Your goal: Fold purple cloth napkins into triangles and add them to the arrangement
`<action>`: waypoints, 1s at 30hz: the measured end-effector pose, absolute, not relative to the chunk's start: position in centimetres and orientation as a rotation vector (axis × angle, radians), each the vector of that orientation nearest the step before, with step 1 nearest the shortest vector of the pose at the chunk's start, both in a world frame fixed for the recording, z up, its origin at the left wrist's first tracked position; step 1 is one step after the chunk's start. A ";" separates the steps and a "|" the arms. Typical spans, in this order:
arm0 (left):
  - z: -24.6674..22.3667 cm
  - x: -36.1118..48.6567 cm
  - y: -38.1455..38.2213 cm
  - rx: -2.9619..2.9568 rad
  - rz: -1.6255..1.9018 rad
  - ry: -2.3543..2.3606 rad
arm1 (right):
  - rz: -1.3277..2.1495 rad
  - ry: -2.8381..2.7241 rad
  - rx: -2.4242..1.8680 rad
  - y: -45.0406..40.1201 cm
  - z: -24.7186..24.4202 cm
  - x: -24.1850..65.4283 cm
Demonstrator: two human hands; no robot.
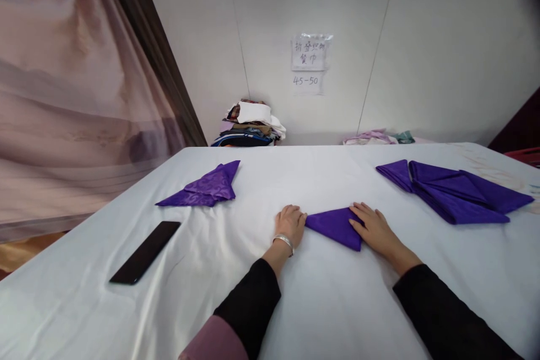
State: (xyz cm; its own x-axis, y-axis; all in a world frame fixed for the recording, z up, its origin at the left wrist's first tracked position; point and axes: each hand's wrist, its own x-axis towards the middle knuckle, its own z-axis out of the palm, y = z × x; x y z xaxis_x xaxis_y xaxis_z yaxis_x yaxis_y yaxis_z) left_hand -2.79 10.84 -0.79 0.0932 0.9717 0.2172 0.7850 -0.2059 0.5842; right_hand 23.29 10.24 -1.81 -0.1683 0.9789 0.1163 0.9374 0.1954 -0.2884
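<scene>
A purple cloth [335,226], folded into a flat triangle, lies on the white-covered table [312,304] between my hands. At its left tip rests my left hand [291,226], with a silver bangle on the wrist; its fingers are close together, and whatever is under them is hidden. My right hand [373,228] lies over the cloth's right edge, fingers spread and flat.
Folded purple cloths lie at the left [206,187] and right [459,191] of the table. A black flat object [147,253] is at the near left. Piled fabrics [248,126] stand behind the table's far edge. A curtain [84,84] hangs at the left.
</scene>
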 end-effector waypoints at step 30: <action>-0.6 -2.3 10.4 2.188 0.693 1.531 | 0.300 -2.113 -1.841 10.5 -1.4 23.4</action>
State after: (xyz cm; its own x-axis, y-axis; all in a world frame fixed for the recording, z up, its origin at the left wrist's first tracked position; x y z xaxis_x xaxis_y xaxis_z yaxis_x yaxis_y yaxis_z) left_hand -2.26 10.39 -0.63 0.2846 0.9422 0.1767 0.7547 -0.3338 0.5648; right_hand 23.41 10.47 -1.41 -0.1174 0.9878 0.1027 0.9202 0.1471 -0.3627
